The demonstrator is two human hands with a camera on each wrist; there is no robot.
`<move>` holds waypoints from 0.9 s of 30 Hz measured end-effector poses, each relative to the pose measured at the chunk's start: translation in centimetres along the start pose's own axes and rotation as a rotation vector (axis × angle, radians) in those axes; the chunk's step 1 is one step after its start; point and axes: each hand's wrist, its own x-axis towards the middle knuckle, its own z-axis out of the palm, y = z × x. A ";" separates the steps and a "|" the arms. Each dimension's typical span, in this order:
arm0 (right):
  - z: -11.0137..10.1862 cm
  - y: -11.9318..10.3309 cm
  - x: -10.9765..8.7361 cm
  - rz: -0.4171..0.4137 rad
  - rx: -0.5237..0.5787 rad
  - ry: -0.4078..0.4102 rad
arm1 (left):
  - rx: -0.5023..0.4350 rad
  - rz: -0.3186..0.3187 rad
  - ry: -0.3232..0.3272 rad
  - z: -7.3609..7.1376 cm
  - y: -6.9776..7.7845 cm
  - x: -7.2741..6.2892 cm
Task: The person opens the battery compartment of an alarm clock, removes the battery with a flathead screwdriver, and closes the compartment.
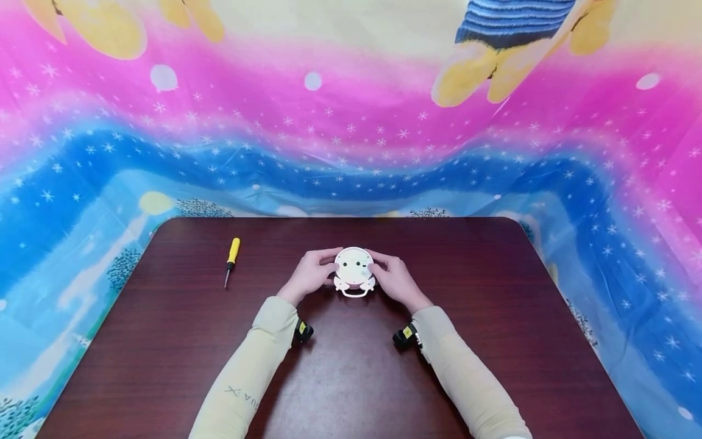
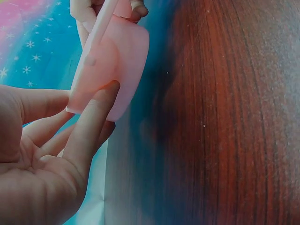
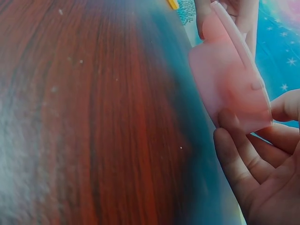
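A small round alarm clock point(image 1: 353, 266), pale pink in the wrist views, is held over the table between both hands. In the head view its flat back, with dark holes, faces up, and its loop handle points toward me. My left hand point(image 1: 311, 272) grips the left side, its thumb on the rim; in the left wrist view the fingers bend round the clock's pink body point(image 2: 129, 61). On the opposite side my right hand point(image 1: 396, 280) grips it likewise, and the right wrist view has fingertips against the body point(image 3: 211, 77). The clock's front is hidden.
On the dark wooden table point(image 1: 351, 378), a yellow-handled screwdriver point(image 1: 232, 259) lies left of the hands. Black wrist cameras hang under both cuffs. A colourful patterned cloth point(image 1: 351, 140) stands behind the table's far edge and along its sides.
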 end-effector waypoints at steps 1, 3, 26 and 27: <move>0.1 0.0 0.0 0.000 0.000 0.000 | -0.004 -0.003 -0.007 0.0 -0.1 0.0; 0.2 0.1 -0.1 -0.001 -0.006 0.000 | -0.011 -0.006 -0.015 0.0 -0.3 0.0; 0.5 1.0 0.1 -0.036 -0.020 -0.037 | 0.020 -0.004 0.059 0.2 -1.4 0.4; 0.5 1.0 0.1 -0.037 -0.022 -0.038 | 0.022 -0.003 0.058 0.2 -1.4 0.4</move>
